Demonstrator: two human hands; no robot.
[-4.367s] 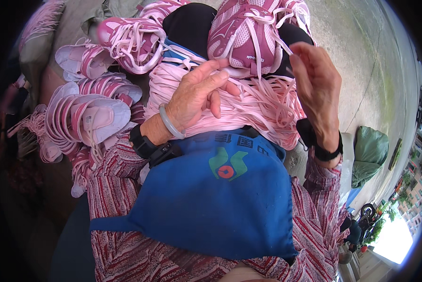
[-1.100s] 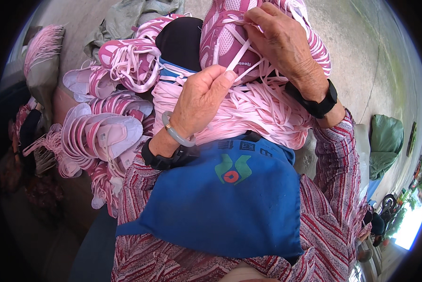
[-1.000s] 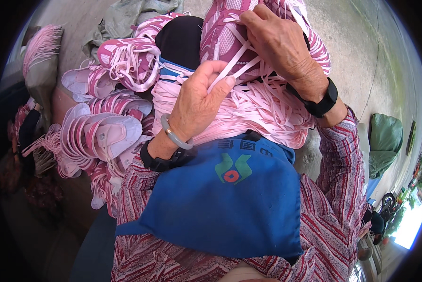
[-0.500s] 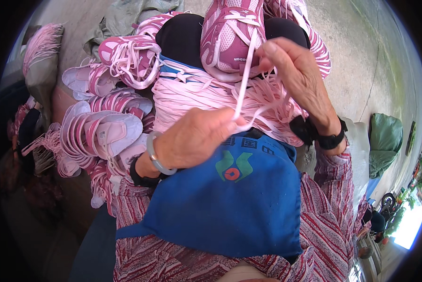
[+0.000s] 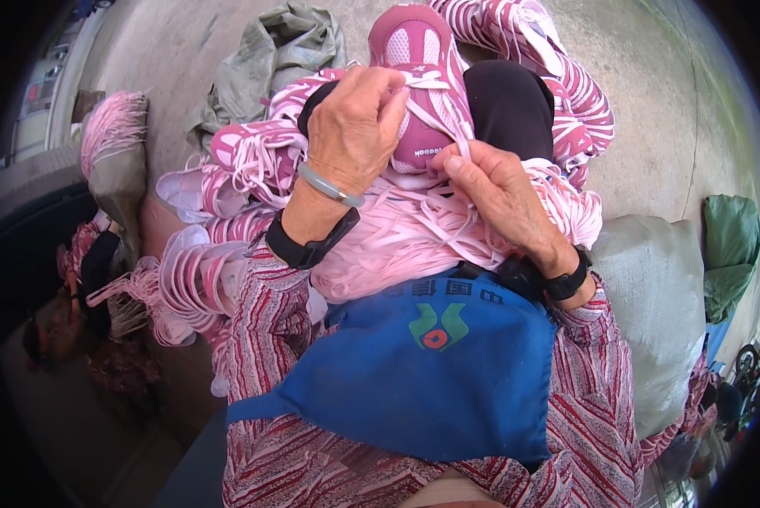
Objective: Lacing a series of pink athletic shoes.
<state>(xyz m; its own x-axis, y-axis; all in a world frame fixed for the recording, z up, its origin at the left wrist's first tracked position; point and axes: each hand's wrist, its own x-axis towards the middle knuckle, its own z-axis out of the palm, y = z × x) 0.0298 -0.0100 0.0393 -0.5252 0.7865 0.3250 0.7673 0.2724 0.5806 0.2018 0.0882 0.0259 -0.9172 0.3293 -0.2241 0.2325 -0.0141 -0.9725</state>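
A pink and white sneaker [image 5: 417, 56] lies between my knees, laces across its tongue. My left hand [image 5: 350, 127], with a grey bangle on its wrist, is closed at the sneaker's left edge by the eyelets. Its fingertips are mostly turned away, so what they grip is hidden. At the sneaker's right side my right hand [image 5: 500, 193] pinches a pale pink shoelace [image 5: 464, 146] between thumb and fingers. Under both hands a thick bundle of loose pink laces [image 5: 371, 254] spreads over my lap, above a blue apron [image 5: 422, 389].
Stacked pink and white shoe uppers [image 5: 198, 284] lie to the left, near a laced sneaker [image 5: 257, 157]. More striped uppers [image 5: 587, 106] sit beyond my right knee. A grey-green sack [image 5: 270, 63] lies far left; a pale sack [image 5: 647, 305] and green bundle [image 5: 729, 245] stand right.
My left hand has moved up from my lap to the sneaker's left edge. My right hand has come lower beside the sneaker, and the lace no longer stretches between the hands.
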